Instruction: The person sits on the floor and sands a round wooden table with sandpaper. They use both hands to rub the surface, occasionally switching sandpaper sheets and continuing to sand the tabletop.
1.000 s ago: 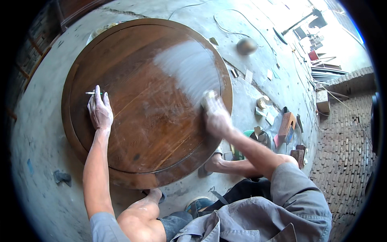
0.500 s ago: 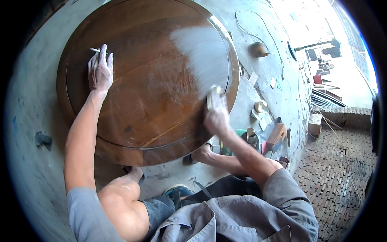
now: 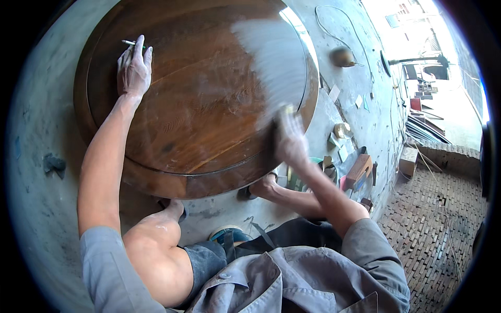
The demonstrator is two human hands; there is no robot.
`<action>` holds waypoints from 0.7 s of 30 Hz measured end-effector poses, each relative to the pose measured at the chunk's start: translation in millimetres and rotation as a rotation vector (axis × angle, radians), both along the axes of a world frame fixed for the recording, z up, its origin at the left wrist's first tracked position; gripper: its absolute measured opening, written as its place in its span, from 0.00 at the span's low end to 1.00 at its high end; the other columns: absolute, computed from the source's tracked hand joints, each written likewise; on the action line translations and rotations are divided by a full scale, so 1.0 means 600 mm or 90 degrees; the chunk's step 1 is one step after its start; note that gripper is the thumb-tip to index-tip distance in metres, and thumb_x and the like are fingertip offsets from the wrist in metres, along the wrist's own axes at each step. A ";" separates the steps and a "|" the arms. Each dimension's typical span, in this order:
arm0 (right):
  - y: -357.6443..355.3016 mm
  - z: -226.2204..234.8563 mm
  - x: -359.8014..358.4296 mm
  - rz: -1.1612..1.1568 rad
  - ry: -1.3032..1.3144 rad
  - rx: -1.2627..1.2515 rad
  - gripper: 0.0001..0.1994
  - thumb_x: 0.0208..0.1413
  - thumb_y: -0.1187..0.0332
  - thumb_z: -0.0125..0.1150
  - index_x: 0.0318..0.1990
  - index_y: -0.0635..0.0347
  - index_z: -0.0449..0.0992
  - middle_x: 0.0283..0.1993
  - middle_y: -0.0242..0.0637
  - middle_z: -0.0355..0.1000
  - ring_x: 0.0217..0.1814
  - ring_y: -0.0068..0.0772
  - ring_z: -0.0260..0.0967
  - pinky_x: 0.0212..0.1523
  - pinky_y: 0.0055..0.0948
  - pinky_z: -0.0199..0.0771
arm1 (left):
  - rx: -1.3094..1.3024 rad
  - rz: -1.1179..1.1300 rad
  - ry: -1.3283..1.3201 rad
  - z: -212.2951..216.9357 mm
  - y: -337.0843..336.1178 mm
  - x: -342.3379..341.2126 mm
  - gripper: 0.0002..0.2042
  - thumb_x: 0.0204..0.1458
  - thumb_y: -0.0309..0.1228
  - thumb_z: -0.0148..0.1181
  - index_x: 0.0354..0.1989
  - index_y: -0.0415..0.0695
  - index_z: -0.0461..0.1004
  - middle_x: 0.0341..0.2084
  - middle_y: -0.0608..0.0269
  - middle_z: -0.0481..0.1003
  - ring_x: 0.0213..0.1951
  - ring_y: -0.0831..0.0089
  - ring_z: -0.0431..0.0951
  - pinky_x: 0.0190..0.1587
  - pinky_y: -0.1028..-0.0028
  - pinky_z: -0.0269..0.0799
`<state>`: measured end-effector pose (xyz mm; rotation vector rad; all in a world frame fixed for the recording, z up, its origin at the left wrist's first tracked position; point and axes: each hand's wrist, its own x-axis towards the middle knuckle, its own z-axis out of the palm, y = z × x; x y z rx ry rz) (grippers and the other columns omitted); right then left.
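A round brown wooden tabletop with a groove near its rim lies before me. Pale dust covers a broad patch on its right side. My right hand, smeared by motion, grips a pale sanding block against the right part of the top, at the near end of this patch. On the left side rests my left hand, powdered white, fingers stretched forward. Between those fingers sits a white cigarette. The block's underside is hidden.
Right of the tabletop, a rounded brown pot, a wooden block-shaped tool and several paper scraps lie on the pale floor. Brick paving begins farther right. A dark crumpled rag lies at left. My knees are close to the table's near edge.
The view has shifted slightly, so the scene sits a little higher and more to the right. My left hand has slid slightly farther away; the right still holds the block near the dusty patch.
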<state>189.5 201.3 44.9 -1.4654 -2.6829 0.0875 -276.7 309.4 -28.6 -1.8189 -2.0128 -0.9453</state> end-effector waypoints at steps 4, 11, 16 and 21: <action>-0.014 -0.014 -0.018 -0.051 -0.052 0.010 0.36 0.54 0.71 0.53 0.69 0.86 0.55 0.75 0.72 0.50 0.80 0.72 0.44 0.78 0.57 0.47 | 0.007 -0.010 -0.002 -0.005 0.004 -0.002 0.21 0.68 0.41 0.53 0.65 0.45 0.71 0.48 0.48 0.81 0.51 0.49 0.79 0.57 0.54 0.72; -0.004 -0.004 0.018 -0.010 -0.015 -0.002 0.33 0.57 0.69 0.55 0.70 0.76 0.61 0.76 0.62 0.54 0.80 0.64 0.48 0.80 0.53 0.45 | 0.007 -0.015 0.002 0.002 0.006 -0.005 0.20 0.67 0.41 0.54 0.63 0.45 0.73 0.47 0.49 0.82 0.50 0.50 0.80 0.55 0.54 0.73; -0.135 0.009 -0.098 0.076 0.058 -0.110 0.41 0.44 0.70 0.60 0.68 0.84 0.59 0.77 0.69 0.48 0.81 0.66 0.45 0.81 0.52 0.43 | 0.012 -0.005 0.019 0.004 0.006 0.009 0.21 0.67 0.41 0.55 0.63 0.44 0.73 0.46 0.48 0.82 0.49 0.49 0.80 0.55 0.54 0.73; -0.064 0.001 -0.017 0.128 -0.074 -0.052 0.34 0.53 0.69 0.59 0.68 0.75 0.64 0.76 0.61 0.55 0.80 0.61 0.51 0.79 0.54 0.48 | 0.047 -0.011 0.026 -0.005 0.005 -0.011 0.21 0.66 0.41 0.56 0.63 0.44 0.73 0.45 0.49 0.82 0.48 0.50 0.81 0.54 0.54 0.73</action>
